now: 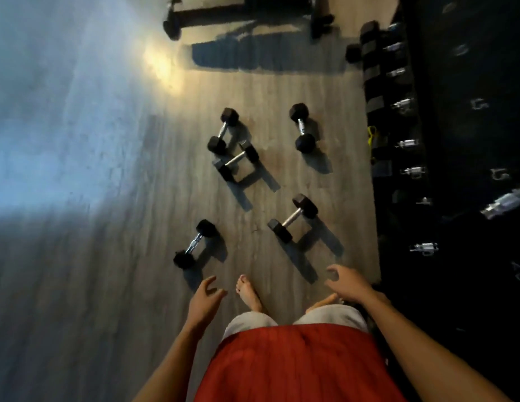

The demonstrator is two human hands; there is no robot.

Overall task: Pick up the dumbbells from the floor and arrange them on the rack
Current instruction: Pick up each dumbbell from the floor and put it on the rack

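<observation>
Five dumbbells lie on the wood floor (171, 181) ahead of you: far-left dumbbell (222, 130), its near end just beside the middle dumbbell (235, 161); far-right dumbbell (301, 127); near-right dumbbell (292, 217); near-left dumbbell (194, 243), closest to your left hand (205, 297). Rack (421, 123), on your right, already stocked. Left hand and right hand (347, 285): both released, fingers loosely spread, grasping nothing.

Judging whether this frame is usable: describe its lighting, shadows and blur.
Head view: glare burns a bright spot on the floor; the left side is washed pale blue and smeared; the dumbbells lying there throw long shadows toward lower right; the rack is nearly black, only handles glinting.
</observation>
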